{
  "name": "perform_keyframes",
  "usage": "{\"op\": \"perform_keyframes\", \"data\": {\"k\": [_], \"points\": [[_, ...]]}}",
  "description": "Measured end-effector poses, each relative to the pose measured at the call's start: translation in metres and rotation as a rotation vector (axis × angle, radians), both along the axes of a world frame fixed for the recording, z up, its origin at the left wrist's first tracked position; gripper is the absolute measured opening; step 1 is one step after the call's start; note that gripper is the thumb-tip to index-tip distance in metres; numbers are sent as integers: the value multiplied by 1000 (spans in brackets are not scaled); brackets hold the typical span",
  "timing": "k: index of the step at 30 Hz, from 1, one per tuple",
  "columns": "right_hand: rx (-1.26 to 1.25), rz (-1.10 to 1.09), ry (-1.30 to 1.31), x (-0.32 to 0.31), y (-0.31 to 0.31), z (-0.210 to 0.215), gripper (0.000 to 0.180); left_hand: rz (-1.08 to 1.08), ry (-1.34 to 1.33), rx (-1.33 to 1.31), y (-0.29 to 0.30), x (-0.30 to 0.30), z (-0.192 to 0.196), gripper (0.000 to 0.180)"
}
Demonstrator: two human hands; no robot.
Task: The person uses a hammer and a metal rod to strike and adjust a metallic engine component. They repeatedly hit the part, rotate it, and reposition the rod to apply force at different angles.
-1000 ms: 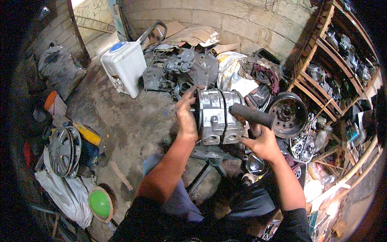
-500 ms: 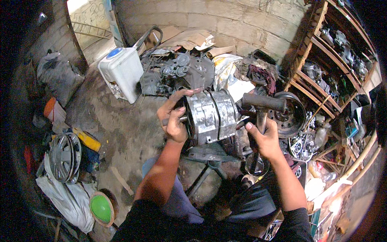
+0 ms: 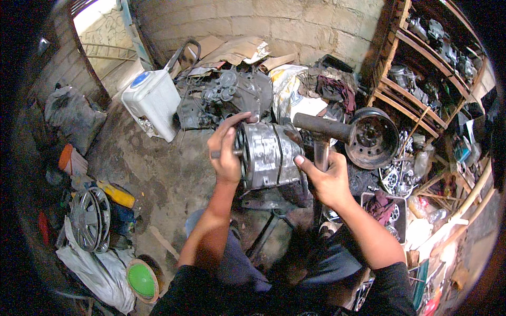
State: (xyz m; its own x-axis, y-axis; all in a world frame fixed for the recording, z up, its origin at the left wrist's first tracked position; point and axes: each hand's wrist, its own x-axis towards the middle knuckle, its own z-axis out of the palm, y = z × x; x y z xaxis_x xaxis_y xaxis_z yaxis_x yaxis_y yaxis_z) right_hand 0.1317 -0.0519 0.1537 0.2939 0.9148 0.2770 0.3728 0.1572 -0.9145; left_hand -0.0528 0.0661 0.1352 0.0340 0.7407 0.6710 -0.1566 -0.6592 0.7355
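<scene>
A silvery, scuffed metal cylinder, apparently a motor housing [image 3: 266, 158], lies sideways above a dark metal stand [image 3: 266, 200]. A short shaft sticks out of its left end. My left hand [image 3: 227, 155] is wrapped round that end, fingers over the top rim and beside the shaft. With my right hand [image 3: 329, 181] I grip a heavy steel hammer [image 3: 321, 128] by its handle, the tube-like head lying crosswise above the housing's right end. My right thumb reaches to that end. The lower part of the handle is hidden by my hand.
A white jerrycan [image 3: 154, 105] and greasy engine parts [image 3: 224, 97] lie ahead by the wall. To the right are a wheel rim [image 3: 373, 138], wooden shelves [image 3: 416, 108] of parts and a bin [image 3: 400, 221]. Hubcaps [image 3: 87, 218] and a green bowl [image 3: 141, 279] lie left.
The hammer and my right hand have moved left, bringing the head closer over the housing's right end. The housing has shifted slightly left, and the whole view has turned a little.
</scene>
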Motion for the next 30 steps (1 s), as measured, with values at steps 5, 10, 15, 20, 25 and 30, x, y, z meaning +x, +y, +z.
{"op": "perform_keyframes", "data": {"k": [5, 10, 15, 20, 25, 30], "points": [[-52, -52, -71, 6, 9, -16, 41, -223, -261, -561, 0, 12, -14, 35], [-118, -76, -76, 15, 7, -19, 41, 18, -119, -326, -13, 11, -5, 32], [-222, -193, 312, 34, 6, -10, 32, 97, -15, -167, -8, 7, -10, 34], [-231, -293, 966, 94, -12, -34, 31, -30, -103, -449, -17, 13, -4, 31], [-256, -465, 1392, 153, -40, -73, 4, -100, -182, -506, -16, 14, -11, 30], [-230, -458, 1012, 213, -96, -130, 27, -280, -259, -674, -19, 20, -10, 33]]}}
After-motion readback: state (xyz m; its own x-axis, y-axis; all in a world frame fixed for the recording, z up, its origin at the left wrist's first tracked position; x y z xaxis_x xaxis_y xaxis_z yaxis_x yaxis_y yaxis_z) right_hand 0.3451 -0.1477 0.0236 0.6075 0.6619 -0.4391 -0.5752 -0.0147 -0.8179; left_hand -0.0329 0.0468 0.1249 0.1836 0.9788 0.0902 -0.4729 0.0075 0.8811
